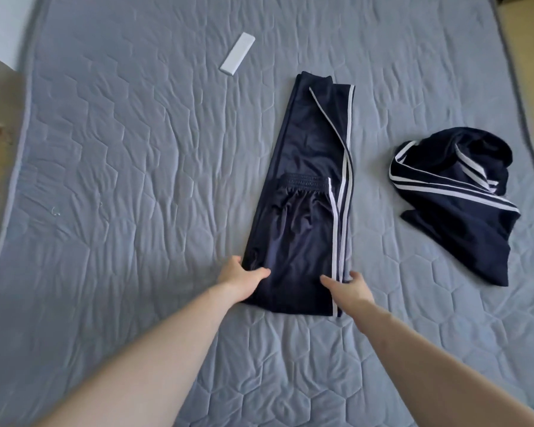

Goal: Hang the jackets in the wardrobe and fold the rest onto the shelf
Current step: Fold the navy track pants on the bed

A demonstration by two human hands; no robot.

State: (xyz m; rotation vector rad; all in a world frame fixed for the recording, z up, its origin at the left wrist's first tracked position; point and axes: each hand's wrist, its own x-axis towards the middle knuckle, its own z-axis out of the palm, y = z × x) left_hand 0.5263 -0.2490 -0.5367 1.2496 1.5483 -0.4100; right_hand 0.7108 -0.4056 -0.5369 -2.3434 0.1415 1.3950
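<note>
A: Grey quilted mattress (136,180) carries it all. Where are the trousers?

B: The navy trousers (305,211) lie folded lengthwise, their near end under both hands. The crumpled navy garment (457,204) sits well to the right, a white box (237,53) far ahead-left.

A: And each grip?

B: The left hand (241,280) pinches the left edge; the right hand (350,288) clamps the striped edge. I'd lift both corners level and lay them forward squarely.

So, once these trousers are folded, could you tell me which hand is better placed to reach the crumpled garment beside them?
Probably the right hand: it grips the track trousers at their striped edge, the side where the crumpled navy garment lies. The left hand is on the far edge.
</note>
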